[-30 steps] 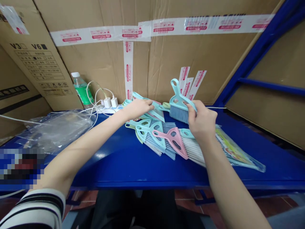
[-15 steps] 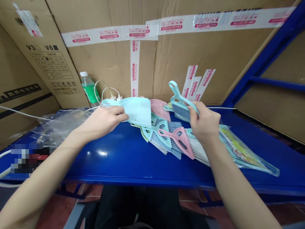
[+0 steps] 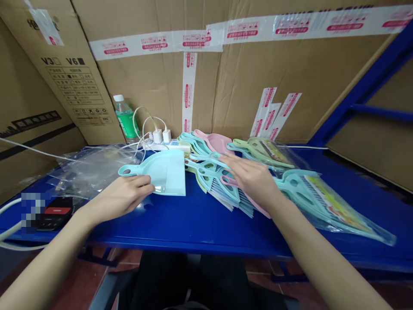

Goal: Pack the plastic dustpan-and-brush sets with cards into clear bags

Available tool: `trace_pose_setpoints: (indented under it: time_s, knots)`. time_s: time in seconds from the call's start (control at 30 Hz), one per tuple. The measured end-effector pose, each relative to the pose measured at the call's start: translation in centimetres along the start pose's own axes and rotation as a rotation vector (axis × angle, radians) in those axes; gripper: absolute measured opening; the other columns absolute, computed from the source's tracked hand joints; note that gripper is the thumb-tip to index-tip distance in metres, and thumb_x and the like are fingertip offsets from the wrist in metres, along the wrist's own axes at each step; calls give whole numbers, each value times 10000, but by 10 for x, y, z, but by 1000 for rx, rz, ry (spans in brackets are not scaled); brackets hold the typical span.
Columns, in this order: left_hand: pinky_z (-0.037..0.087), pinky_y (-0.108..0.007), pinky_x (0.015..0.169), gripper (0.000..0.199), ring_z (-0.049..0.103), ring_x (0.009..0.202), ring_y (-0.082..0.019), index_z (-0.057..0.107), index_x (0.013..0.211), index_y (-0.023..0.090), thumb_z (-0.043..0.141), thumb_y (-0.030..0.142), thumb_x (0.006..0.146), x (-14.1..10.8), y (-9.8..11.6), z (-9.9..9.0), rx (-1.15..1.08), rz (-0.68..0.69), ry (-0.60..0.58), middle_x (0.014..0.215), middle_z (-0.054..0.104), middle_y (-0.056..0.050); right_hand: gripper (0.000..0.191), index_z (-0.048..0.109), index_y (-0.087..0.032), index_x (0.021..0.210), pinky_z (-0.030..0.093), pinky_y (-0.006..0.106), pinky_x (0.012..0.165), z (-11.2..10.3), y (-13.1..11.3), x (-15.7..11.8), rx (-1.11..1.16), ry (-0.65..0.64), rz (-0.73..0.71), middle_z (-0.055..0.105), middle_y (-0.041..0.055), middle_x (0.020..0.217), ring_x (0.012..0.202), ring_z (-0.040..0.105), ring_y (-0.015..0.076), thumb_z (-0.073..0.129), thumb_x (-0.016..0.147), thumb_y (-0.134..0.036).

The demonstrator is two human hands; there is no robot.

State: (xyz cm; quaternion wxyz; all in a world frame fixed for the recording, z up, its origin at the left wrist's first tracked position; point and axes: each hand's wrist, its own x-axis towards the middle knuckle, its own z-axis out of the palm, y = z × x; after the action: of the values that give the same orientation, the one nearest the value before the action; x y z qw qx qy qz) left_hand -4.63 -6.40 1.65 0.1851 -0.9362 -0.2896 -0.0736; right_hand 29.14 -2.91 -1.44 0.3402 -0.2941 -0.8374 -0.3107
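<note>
A light blue dustpan [image 3: 169,170] is in my left hand [image 3: 129,193], the fingers closed on its near edge, with the pan facing up above the table. My right hand [image 3: 251,176] lies low over a heap of small hand brushes [image 3: 222,187], its fingers closed around a light blue brush [image 3: 215,156] whose handle end shows at the fingertips. The rest of that brush is hidden beneath the hand. A pink brush [image 3: 228,181] is partly covered by the same hand. Behind the heap sit a pink dustpan [image 3: 215,142] and several light blue dustpans [image 3: 190,138].
Bagged blue [image 3: 309,193] and green [image 3: 274,151] dustpan sets lie at right. Clear plastic bags [image 3: 93,168] lie at left beside a black device [image 3: 58,215]. A green-labelled bottle [image 3: 126,120] and a power strip [image 3: 180,147] stand at the back against cardboard [image 3: 155,86].
My right hand has lowered the light blue brush from the air onto the heap. My left hand has drawn the dustpan left and nearer, uncovering the power strip and the blue dustpans.
</note>
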Motion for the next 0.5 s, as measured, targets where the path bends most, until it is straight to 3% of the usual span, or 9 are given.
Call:
trace_pose_setpoints:
  time_s: [0.1, 0.23, 0.5]
  knots:
    - [377, -270, 535, 376, 522, 544, -139, 582, 768, 174, 274, 123, 977, -9, 6, 0, -9, 2, 7, 737, 559, -27, 313, 695, -85, 1113, 581, 303, 877, 5, -5, -1, -3, -85, -73, 750, 124, 1096, 1079, 685, 218, 442, 936, -30]
    - [372, -273, 550, 377, 532, 549, -138, 578, 772, 176, 273, 122, 986, -17, 16, 0, -35, -5, -2, 733, 559, -21, 332, 704, -143, 1131, 575, 297, 890, 11, -10, -4, 46, -165, -89, 753, 80, 1102, 1071, 689, 196, 441, 945, -61]
    - [343, -258, 545, 286, 514, 561, -128, 557, 761, 192, 365, 117, 959, -19, 25, 3, -203, -5, -92, 738, 562, -9, 290, 707, -189, 1153, 578, 396, 897, 7, -18, 1, 268, -257, 61, 751, 87, 1105, 1030, 700, 232, 503, 951, -227]
